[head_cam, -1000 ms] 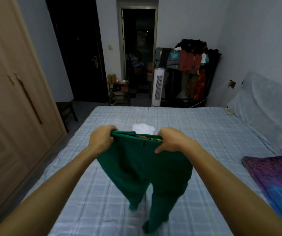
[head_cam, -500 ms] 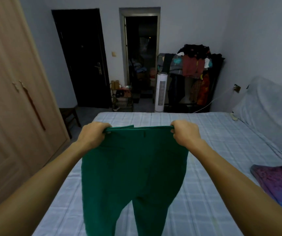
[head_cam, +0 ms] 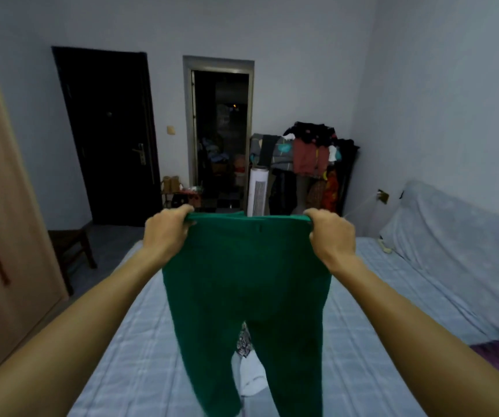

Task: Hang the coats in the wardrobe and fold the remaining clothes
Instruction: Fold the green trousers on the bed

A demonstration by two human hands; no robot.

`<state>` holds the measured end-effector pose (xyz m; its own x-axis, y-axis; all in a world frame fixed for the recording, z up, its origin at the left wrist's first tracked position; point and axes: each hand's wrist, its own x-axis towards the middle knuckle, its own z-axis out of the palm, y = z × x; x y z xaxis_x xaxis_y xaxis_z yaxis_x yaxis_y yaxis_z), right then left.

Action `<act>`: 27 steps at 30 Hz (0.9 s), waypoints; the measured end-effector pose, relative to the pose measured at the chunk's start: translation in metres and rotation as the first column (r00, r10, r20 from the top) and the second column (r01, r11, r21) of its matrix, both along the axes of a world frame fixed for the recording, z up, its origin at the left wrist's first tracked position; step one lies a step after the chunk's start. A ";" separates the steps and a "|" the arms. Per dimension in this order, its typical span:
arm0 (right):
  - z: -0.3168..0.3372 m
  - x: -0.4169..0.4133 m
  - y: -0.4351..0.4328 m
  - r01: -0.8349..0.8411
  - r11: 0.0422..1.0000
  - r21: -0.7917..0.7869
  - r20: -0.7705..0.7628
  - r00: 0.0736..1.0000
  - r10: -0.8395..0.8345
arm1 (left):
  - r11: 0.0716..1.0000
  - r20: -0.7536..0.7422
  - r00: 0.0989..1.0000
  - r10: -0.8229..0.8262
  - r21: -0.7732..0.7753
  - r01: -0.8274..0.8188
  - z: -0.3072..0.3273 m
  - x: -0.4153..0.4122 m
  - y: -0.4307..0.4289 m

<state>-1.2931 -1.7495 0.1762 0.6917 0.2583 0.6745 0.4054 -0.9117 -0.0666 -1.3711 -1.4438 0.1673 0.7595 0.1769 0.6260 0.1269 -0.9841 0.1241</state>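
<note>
both arms out, green trousers [head_cam: 248,281] up in the air at centre frame, waistband stretched flat. left hand [head_cam: 167,233] fists the waistband corner at the garment's 9 o'clock, right hand [head_cam: 331,233] is clenched on the 3 o'clock corner. legs dangle toward 6 o'clock over the checked bed [head_cam: 362,326]. a white garment [head_cam: 251,377] lies on the bed, peeking between the legs. wardrobe [head_cam: 1,236] at 9 o'clock.
</note>
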 end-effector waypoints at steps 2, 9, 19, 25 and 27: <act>0.001 -0.001 -0.011 -0.061 0.996 0.058 0.118 0.992 0.054 | 1.000 0.048 0.999 -0.020 -0.021 0.021 0.005 0.000 -0.006; -0.075 -0.064 -0.053 -0.169 0.984 0.065 0.259 0.955 0.147 | 0.991 0.051 0.990 -0.134 0.005 0.134 -0.051 -0.060 -0.034; -0.312 -0.236 -0.122 -0.398 0.916 0.057 -0.122 0.907 0.402 | 0.985 -0.425 0.894 -0.146 0.019 0.170 -0.274 -0.259 -0.079; -0.418 -0.347 -0.151 -0.389 0.919 0.066 -0.679 0.658 0.327 | 0.974 -0.738 0.637 -0.222 -0.147 0.169 -0.379 -0.385 -0.111; -0.429 -0.375 -0.152 -0.364 0.929 0.068 -0.779 0.562 0.277 | 0.972 -0.821 0.519 -0.236 -0.194 0.134 -0.408 -0.413 -0.115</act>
